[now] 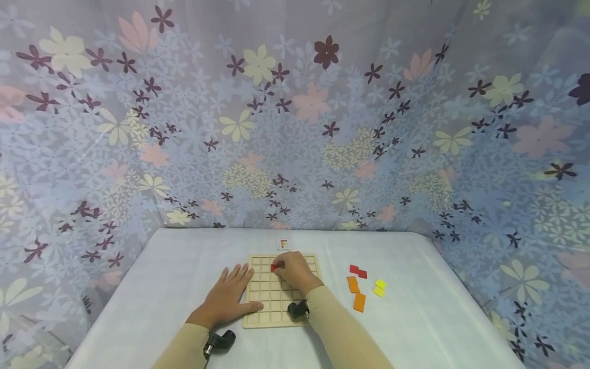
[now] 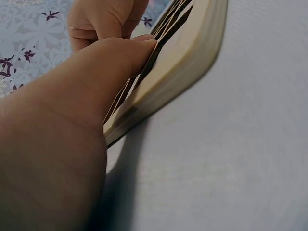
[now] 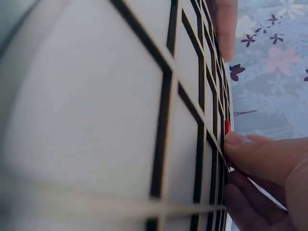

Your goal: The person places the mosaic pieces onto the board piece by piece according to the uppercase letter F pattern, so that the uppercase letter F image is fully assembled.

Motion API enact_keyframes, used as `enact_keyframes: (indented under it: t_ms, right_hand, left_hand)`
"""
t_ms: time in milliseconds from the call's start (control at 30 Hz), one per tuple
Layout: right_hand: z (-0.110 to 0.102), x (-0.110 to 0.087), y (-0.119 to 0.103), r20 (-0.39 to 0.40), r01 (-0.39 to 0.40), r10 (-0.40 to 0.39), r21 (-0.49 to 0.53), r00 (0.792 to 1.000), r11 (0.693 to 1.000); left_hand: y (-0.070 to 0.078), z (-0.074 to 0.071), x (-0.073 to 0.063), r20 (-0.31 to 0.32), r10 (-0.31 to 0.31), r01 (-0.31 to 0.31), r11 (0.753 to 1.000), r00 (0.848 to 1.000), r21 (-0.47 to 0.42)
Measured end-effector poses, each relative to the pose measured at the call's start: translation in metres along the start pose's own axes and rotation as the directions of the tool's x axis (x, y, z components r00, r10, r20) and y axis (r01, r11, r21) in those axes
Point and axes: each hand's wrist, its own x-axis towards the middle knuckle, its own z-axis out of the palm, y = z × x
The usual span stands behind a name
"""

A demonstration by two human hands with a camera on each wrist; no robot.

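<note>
A wooden board [image 1: 258, 319] with a raised square grid lies on the table. My left hand [image 1: 229, 297] rests on its left side with spread fingers, and in the left wrist view the left thumb [image 2: 127, 53] lies over the board's edge. At the far part of the grid, my right hand [image 1: 297, 270] pinches a small red tile [image 1: 274, 267] between thumb and fingers. Part of that red tile [image 3: 227, 126] shows beside the thumb in the right wrist view; the fingers hide the remainder.
To the right of the board lie red tiles [image 1: 362, 274], orange tiles [image 1: 359, 302] and yellow tiles [image 1: 379, 291]. A small card with a coloured grid pattern [image 1: 284, 244] lies beyond the board. Flowered cloth [image 1: 295, 128] surrounds the white table [image 1: 184, 256].
</note>
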Motion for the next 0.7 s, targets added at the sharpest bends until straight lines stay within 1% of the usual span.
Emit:
enact_keyframes:
  t_ms: [67,167,233,300,367,433,500,600,667,700]
  right_hand:
    - [-0.005,-0.004,0.001,0.000,0.005,-0.005,0.024,1.000,1.000]
    - [-0.018,-0.013,0.009,-0.024,-0.008,0.010,0.076,1.000,0.997]
    - [-0.030,-0.022,0.020,-0.055,-0.028,0.034,0.110,0.998,0.994]
    - [-0.043,-0.033,0.036,-0.105,-0.067,0.080,0.123,0.991,0.990]
    - [-0.059,-0.045,0.053,-0.146,-0.121,0.140,0.132,0.979,0.984]
    - [-0.076,-0.058,0.072,-0.182,-0.180,0.199,0.116,0.963,0.977]
    - [-0.091,-0.071,0.091,-0.203,-0.236,0.251,0.096,0.947,0.967]
    - [-0.111,-0.090,0.118,-0.199,-0.325,0.332,0.069,0.922,0.943]
    - [-0.121,-0.101,0.132,-0.182,-0.379,0.386,0.071,0.905,0.923]
    - [-0.125,-0.105,0.138,-0.172,-0.396,0.402,0.073,0.899,0.915]
  left_hand:
    - [0.000,-0.001,0.000,0.002,0.002,-0.002,1.000,1.000,-0.001]
    - [0.000,-0.002,0.000,0.009,-0.003,0.003,1.000,1.000,-0.008]
    - [0.001,-0.002,0.000,0.016,-0.007,0.007,1.000,1.000,-0.012]
    - [0.002,-0.001,0.000,0.020,-0.009,0.009,1.000,1.000,-0.014]
    - [0.002,0.000,0.000,0.023,-0.009,0.009,1.000,1.000,-0.006]
    - [0.003,0.001,0.000,0.018,-0.006,0.006,1.000,1.000,-0.011]
    - [0.003,0.000,-0.001,0.018,-0.001,0.001,1.000,1.000,-0.013]
    - [0.003,-0.002,-0.001,0.009,0.007,-0.006,1.000,1.000,-0.022]
    - [0.003,-0.003,-0.002,0.005,0.009,-0.009,1.000,1.000,-0.027]
    - [0.003,-0.003,-0.002,0.001,0.008,-0.008,1.000,1.000,-0.027]
